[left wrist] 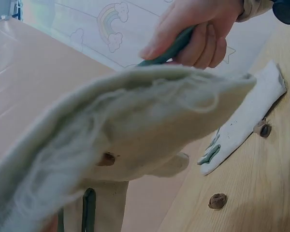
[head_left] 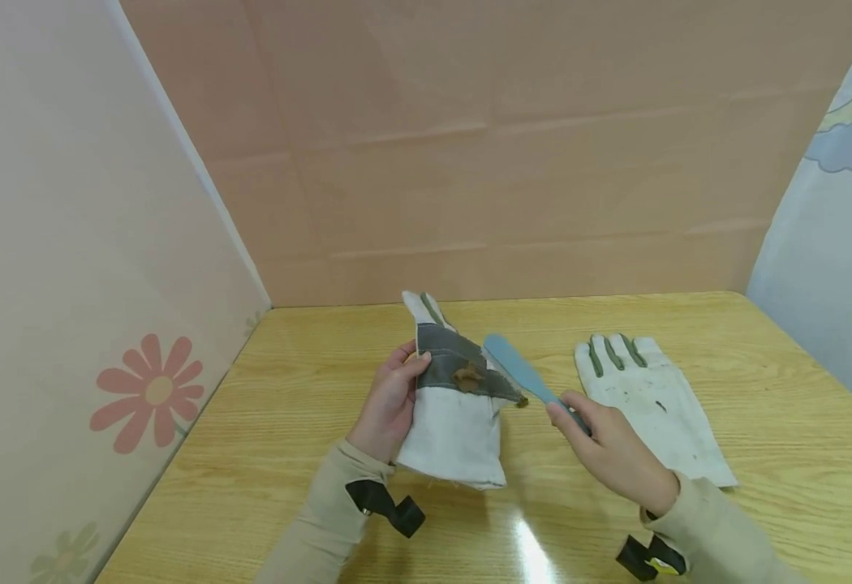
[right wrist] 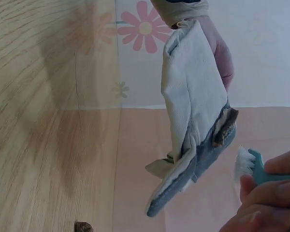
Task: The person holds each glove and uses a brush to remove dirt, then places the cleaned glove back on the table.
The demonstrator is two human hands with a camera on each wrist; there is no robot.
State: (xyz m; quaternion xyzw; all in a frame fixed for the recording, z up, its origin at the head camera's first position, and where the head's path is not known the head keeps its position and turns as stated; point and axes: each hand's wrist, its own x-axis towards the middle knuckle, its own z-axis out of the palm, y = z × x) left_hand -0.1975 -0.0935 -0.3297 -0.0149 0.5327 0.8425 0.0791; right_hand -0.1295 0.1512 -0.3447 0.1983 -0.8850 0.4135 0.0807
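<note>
My left hand [head_left: 393, 401] pinches a white and grey work glove [head_left: 451, 438] by its left edge, thumb on the grey band, holding it raised with fingers up. A brown clump [head_left: 467, 376] clings to the band, and another brown bit [head_left: 521, 401] is at the glove's right tip. Curled round the handle of a blue brush [head_left: 517, 365] is my right hand [head_left: 616, 450]. In the right wrist view the brush's white bristles [right wrist: 242, 164] face the glove [right wrist: 193, 82] with a gap between. The cuff [left wrist: 150, 121] fills much of the left wrist view.
A second white glove [head_left: 663, 414] lies flat on the wooden table [head_left: 287, 487] at the right, with dark specks on it. Two brown lumps [left wrist: 217, 200] rest on the table in the left wrist view, one close to that glove. A brown-pink backdrop [head_left: 506, 162] stands behind.
</note>
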